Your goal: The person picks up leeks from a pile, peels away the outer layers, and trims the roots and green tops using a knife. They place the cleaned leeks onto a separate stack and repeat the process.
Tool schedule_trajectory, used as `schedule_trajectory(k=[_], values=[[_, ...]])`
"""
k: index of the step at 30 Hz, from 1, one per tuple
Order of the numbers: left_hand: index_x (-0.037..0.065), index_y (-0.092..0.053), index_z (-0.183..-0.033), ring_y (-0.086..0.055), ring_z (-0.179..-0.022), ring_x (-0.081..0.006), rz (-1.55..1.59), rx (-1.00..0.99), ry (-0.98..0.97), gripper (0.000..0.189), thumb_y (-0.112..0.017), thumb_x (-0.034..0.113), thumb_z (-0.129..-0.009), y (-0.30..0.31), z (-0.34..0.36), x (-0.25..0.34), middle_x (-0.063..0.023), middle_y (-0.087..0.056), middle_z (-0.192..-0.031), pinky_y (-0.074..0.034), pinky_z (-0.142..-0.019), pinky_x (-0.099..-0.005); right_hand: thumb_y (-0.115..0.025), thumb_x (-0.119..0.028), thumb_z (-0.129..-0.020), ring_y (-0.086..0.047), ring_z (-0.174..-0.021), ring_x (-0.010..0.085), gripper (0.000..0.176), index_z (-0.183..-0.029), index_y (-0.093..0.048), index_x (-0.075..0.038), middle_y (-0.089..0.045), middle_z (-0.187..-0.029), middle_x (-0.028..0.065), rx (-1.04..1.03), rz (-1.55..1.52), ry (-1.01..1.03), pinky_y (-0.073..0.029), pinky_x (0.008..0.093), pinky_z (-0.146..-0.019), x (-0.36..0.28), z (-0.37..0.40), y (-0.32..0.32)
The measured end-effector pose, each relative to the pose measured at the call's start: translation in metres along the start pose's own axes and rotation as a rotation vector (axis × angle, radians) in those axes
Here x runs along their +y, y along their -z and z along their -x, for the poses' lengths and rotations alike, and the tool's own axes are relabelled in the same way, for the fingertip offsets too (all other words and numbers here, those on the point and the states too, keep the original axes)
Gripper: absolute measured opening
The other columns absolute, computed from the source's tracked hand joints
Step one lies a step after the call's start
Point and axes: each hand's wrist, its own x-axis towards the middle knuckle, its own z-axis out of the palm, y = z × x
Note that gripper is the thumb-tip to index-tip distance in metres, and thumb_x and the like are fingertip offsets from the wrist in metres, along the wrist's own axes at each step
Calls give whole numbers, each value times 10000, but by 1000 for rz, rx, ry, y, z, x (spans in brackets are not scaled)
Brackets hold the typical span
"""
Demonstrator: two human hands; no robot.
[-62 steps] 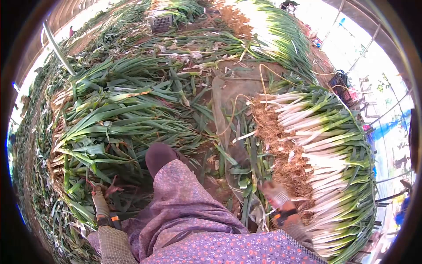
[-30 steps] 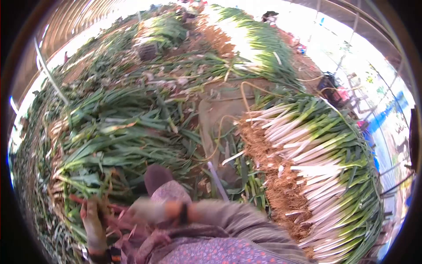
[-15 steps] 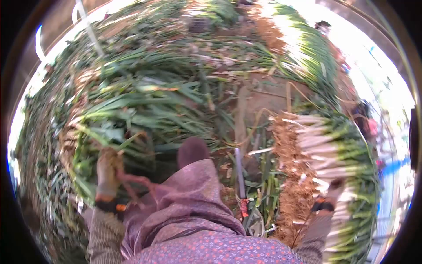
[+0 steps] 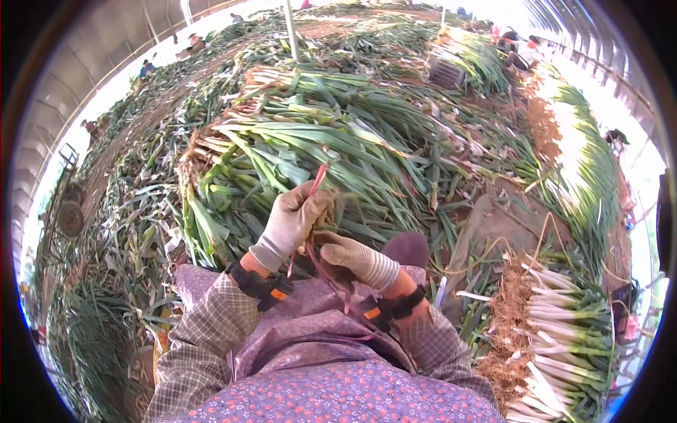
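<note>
My left hand [image 4: 300, 215], in a pale glove, pinches a thin red tie [image 4: 321, 176] whose end sticks up above the fingers. Close beside it, my right hand [image 4: 356, 259], gloved too, has its fingers bent at the lower strands; what it holds is hidden. Both hands are over my lap, at the near edge of a big heap of untrimmed green onions [image 4: 331, 148]. To the right lies a row of cleaned onions [image 4: 557, 317], white stalks and brown roots facing left.
A long stack of onions [image 4: 585, 148] runs along the right. A dark crate [image 4: 446, 72] stands farther back near a pole [image 4: 290, 32]. Several people are in the distance, one at the upper right [image 4: 527, 53]. Loose leaves cover the ground at left.
My right hand has left the cleaned onions and come over beside my left hand above my lap. The red tie is now raised between them. The view has swung left.
</note>
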Motion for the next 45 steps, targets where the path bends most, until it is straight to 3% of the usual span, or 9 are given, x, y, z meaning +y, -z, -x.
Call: schedule_trajectory(k=[10, 14, 19, 21, 22, 23, 24, 32, 45], values=[[11, -632, -1012, -553, -415, -158, -437, 156, 89, 196, -539, 179, -973, 20, -25, -77, -57, -601, -607, -439, -412, -315, -604, -215, -918, -609, -775, 156, 299, -1098, -668, 15, -691, -945, 108, 163, 773, -31, -493, 306, -728, -21, 137, 81], [39, -598, -839, -614, -553, -322, -742, 125, 248, 283, -538, 288, -958, 95, 23, -189, -169, -607, -623, -458, -508, -420, -568, -266, -943, -596, -813, 146, 286, -1078, -652, -28, -672, -953, 78, 1277, 606, -17, -480, 301, -775, -132, 443, 185], [103, -422, -1405, -642, -969, -348, -544, -507, 740, 626, -604, 359, -864, 39, 119, -209, -269, -623, -1129, -502, -837, -436, -524, -328, -975, -580, -861, 134, 280, -1053, -632, -82, -647, -963, 40, 1976, 193, 810, -464, 295, -834, -107, 642, 186], [96, -466, -1385, -623, -1023, -301, -790, -1167, 538, 442, -431, 281, -985, 0, 112, -176, -169, -617, -1225, -481, -896, -370, -506, -353, -988, -574, -880, 129, 282, -1043, -624, -104, -637, -967, 24, 1701, -45, 983, -458, 292, -858, -29, 621, 215], [95, -470, -1379, -622, -1023, -302, -754, -1220, 445, 438, -431, 280, -984, -15, 109, -171, -169, -618, -1223, -482, -895, -370, -497, -366, -994, -571, -890, 126, 283, -1038, -620, -115, -632, -969, 17, 838, -188, 893, -455, 291, -869, 24, 602, 235], [95, -474, -1373, -622, -1022, -303, -734, -1174, 507, 433, -432, 279, -983, -21, 112, -172, -169, -619, -1221, -482, -894, -370, -560, -349, -967, -545, -807, 104, 219, -950, -625, -140, -600, -875, -8, 1800, -350, 777, -467, 299, -804, 64, 530, 251], [94, -478, -1367, -622, -1021, -303, -717, -1113, 587, 429, -433, 277, -983, -24, 113, -177, -169, -619, -1218, -482, -893, -370, -568, -329, -958, -560, -784, 124, 205, -970, -625, -132, -609, -857, 6, 1972, -419, 560, -471, 306, -765, 95, 475, 269], [89, -510, -1319, -620, -1016, -308, -612, -1008, 801, 393, -437, 267, -976, -48, 69, -233, -168, -623, -1201, -483, -886, -370, -590, -235, -936, -614, -599, 151, 191, -1038, -642, -81, -670, -775, 72, 1404, -24, -462, -435, 270, -488, 227, 174, 345], [81, -562, -1242, -617, -1007, -316, -397, -1001, 878, 344, -446, 250, -966, -63, -81, -337, -166, -630, -1172, -485, -875, -370, -643, -277, -768, -615, -1064, 430, 769, -1440, -314, -100, -617, -1137, 311, 912, 679, -1024, -479, 471, -898, 293, 6, 508]])
